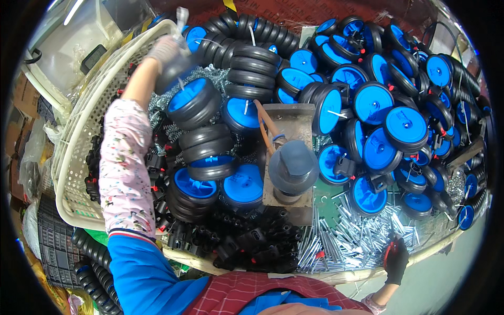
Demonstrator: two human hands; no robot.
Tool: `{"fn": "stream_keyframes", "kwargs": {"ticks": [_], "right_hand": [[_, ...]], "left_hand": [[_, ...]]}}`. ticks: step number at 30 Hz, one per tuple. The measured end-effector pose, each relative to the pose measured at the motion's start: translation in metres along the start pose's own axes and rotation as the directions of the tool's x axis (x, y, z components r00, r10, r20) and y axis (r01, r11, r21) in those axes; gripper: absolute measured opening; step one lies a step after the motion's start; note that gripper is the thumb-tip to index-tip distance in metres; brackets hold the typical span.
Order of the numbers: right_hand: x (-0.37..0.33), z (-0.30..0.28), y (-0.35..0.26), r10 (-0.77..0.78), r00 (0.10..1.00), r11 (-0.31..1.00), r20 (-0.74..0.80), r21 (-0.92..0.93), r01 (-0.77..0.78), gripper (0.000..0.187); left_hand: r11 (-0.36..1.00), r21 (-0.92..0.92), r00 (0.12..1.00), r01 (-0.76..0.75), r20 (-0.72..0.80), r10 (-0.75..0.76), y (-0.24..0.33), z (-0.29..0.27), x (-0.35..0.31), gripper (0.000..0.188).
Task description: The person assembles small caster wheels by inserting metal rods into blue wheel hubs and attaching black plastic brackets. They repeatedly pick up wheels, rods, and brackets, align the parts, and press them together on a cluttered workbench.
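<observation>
My left hand, in a pale glove and smeared by motion, reaches to the upper left over the crate. Its fingers are against a blurred black wheel, which smears along with the hand; a pale strip sticks up beside it. Just below sits a stack of black-rimmed wheels with a blue face and a white tie. My right hand, in a dark glove, is at the lower right, closed around a red-handled tool. That tool's tip lies over loose metal pins; its exact kind is unclear.
A grey cylindrical post on a metal plate stands mid-table. Blue-and-black wheels pile up on the right. Black plastic brackets lie along the near edge. A cream perforated crate curves around the left; springs lie inside.
</observation>
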State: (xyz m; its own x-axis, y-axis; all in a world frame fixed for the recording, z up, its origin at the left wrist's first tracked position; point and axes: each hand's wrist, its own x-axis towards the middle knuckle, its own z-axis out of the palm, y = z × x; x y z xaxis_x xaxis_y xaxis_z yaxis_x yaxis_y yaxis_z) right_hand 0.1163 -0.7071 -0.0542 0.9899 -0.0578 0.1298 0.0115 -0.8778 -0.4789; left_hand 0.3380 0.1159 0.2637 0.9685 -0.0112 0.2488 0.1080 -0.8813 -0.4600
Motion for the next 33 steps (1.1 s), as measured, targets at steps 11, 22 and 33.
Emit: {"fn": "stream_keyframes", "kwargs": {"ticks": [11,22,33], "right_hand": [[-0.001,0.011,0.004,0.014,0.999,0.999,-0.032,0.035,-0.013,0.037],[-0.002,0.006,-0.021,0.070,0.992,0.995,-0.108,-0.068,-0.078,0.037],[-0.006,0.018,-0.010,0.117,0.979,0.993,-0.167,0.035,-0.113,0.041]], "left_hand": [[0.992,-0.058,0.860,0.112,-0.495,-0.126,-0.004,-0.127,0.082,0.043],[0.979,-0.135,0.965,-0.152,0.195,0.177,0.152,-0.029,0.108,0.040],[0.935,0.273,0.897,0.227,-0.433,-0.091,0.026,-0.111,0.089,0.036]]}}
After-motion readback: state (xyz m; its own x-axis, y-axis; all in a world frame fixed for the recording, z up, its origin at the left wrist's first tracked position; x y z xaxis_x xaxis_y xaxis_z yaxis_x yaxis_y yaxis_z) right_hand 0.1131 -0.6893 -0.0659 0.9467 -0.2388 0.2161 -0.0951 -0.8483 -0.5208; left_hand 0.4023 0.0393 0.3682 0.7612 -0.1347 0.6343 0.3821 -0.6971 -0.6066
